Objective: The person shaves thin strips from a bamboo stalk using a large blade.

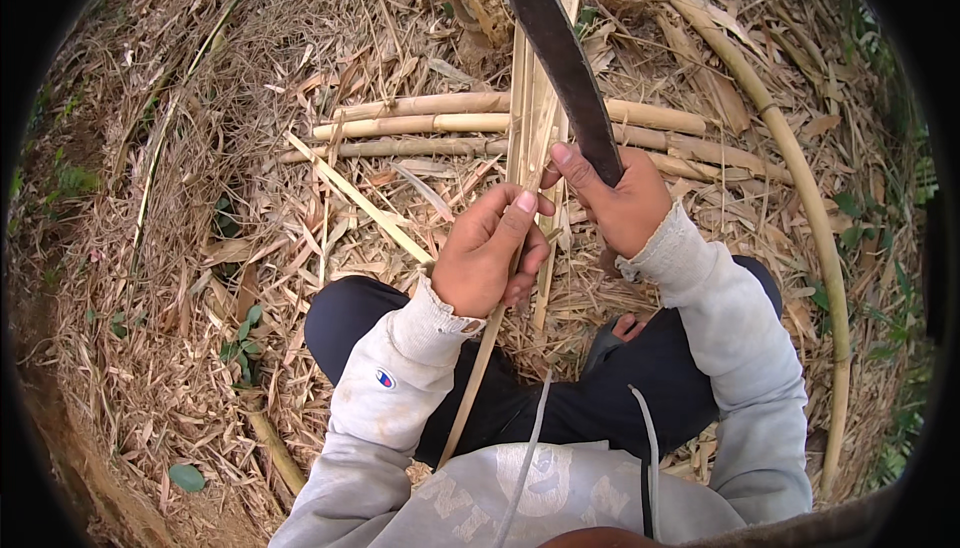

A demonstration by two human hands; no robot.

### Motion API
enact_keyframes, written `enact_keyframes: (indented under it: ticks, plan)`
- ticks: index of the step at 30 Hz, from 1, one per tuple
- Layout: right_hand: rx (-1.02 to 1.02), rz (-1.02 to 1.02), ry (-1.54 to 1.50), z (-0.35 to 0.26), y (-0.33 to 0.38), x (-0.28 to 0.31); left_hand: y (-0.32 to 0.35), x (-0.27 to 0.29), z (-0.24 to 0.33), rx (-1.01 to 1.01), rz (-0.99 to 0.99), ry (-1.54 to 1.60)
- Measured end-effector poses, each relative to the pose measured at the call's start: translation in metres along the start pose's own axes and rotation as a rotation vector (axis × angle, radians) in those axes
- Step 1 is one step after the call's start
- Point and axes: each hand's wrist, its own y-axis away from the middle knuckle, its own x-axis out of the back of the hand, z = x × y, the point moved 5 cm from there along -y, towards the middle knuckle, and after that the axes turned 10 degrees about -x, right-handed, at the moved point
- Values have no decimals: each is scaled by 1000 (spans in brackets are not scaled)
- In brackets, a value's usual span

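Observation:
My left hand (492, 248) is closed round a long thin bamboo strip (470, 388), whose near end slants down over my lap. My right hand (628, 203) grips a machete (566, 53), its dark curved blade pointing up and away from me. The handle is mostly hidden inside that hand. Thumb and forefinger of the right hand come close to the strip beside the left fingertips; whether they touch it I cannot tell. Beyond both hands, several pale split bamboo strips (527, 98) lie lengthwise, running to the far edge of view.
Several bamboo poles (425, 125) lie crosswise under the strips. A long curved pole (800, 163) bends down the right side. To the left, a split bamboo piece (365, 200) lies slanted near my knee. Dry leaves and shavings (250, 238) cover the ground around my crossed legs.

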Motion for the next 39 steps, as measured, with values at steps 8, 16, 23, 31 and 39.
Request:
enact_keyframes:
  ticks: [8, 16, 23, 31, 39]
  plan:
    - [232, 71, 325, -6, -1, -7, 7, 16, 3, -17, 69, 130]
    - [638, 139, 846, -17, 7, -37, 15, 23, -15, 72, 326, 252]
    - [738, 105, 970, -23, 14, -47, 17, 29, -16, -25, 307, 145]
    - [761, 33, 840, -25, 20, -52, 13, 29, -21, -202, 374, 147]
    - [690, 170, 959, -12, 5, -38, 21, 28, -20, 75, 410, 236]
